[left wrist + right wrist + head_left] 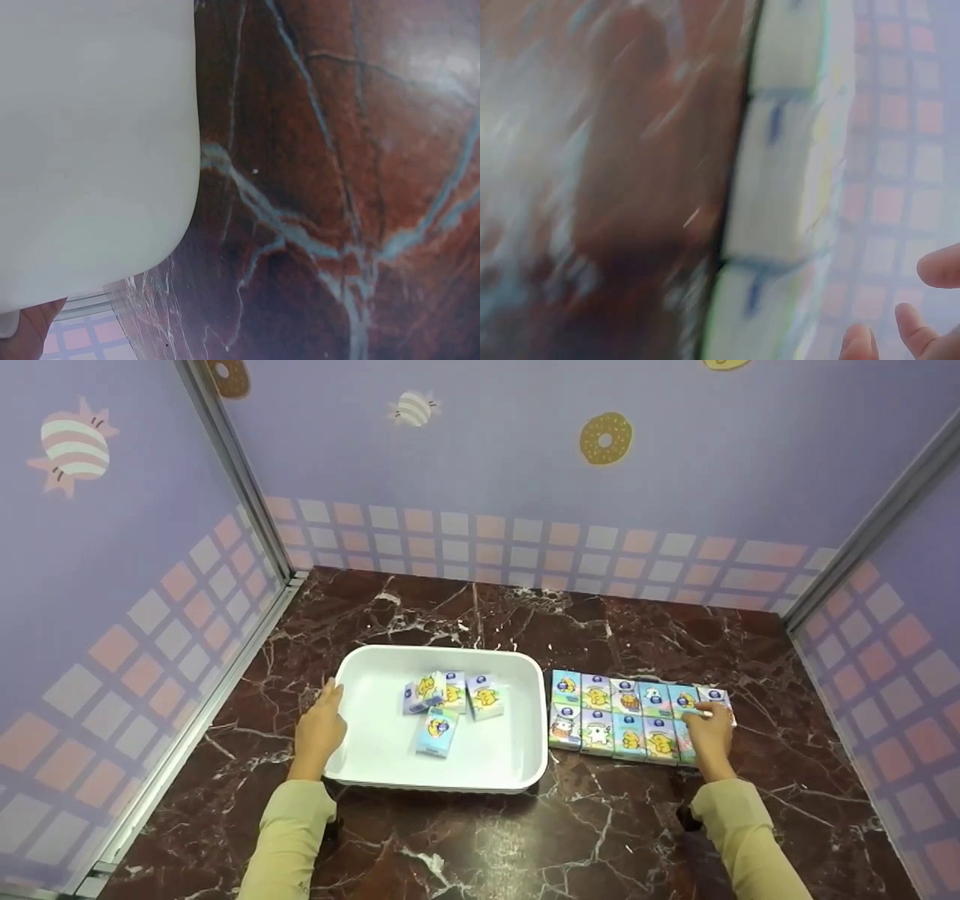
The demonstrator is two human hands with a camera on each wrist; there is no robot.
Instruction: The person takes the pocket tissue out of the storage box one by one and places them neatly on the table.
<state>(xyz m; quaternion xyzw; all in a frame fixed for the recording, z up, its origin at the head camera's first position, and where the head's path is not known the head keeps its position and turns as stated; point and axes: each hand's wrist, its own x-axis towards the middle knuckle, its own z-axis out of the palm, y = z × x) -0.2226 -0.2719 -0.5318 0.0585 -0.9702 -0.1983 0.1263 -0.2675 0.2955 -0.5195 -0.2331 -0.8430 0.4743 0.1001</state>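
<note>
A white rectangular tray (379, 750) stands on the dark marble surface, with several small cartoon-printed tissue packs (485, 697) lying loosely inside. My left hand (321, 729) holds the tray's left rim; only part of that hand shows in the left wrist view, beside the tray's underside. Right of the tray, more tissue packs (629, 735) lie side by side in two rows. Over the right end of these rows is my right hand (711, 733), partly covering the end packs. The right wrist view shows its fingertips (939, 266) spread apart, beside the packs' pale ends, with nothing between them.
Purple panels with pink and white squares enclose the surface at the back (517, 540), left (157, 637) and right (892, 652). A metal rail (187, 720) runs along the left panel's foot. Veined marble (495, 840) lies in front of the tray.
</note>
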